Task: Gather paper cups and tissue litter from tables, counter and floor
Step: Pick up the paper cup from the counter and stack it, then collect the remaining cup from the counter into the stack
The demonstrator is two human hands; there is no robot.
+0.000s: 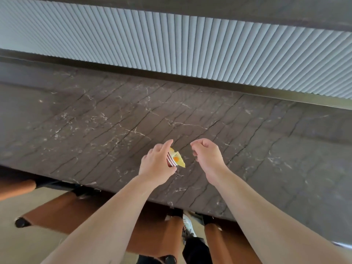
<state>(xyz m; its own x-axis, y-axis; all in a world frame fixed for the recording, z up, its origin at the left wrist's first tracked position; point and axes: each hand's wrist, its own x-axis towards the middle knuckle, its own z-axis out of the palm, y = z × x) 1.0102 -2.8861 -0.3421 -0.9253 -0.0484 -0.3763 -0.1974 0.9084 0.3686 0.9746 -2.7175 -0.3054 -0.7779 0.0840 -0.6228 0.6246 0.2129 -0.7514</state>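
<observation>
One paper cup (pixel 176 159), striped red and white with a yellow and orange print, held in the left hand (pixel 157 164) just above the dark marbled desk (pixel 114 121), near its front edge. Fingers (pixel 167 144) of that hand curled round the cup wall, thumb side hidden. Right hand (pixel 207 156) close beside, fingers loosely curled, grasping nothing. Probably very light and thin-walled, easily crushed, so best taken round the middle with gentle pressure, or pinched at the stiffer rim; possibly some dregs inside, though not visible from here. Beyond the desk, a ribbed pale wall panel (pixel 171 40). Below the front edge, brown chair seats (pixel 62 212) with black feet, a pale floor (pixel 28 242), and a shoe (pixel 187 223). Nothing between the hands and the cup; chairs tucked close, likely awkward for any reach to the floor.
</observation>
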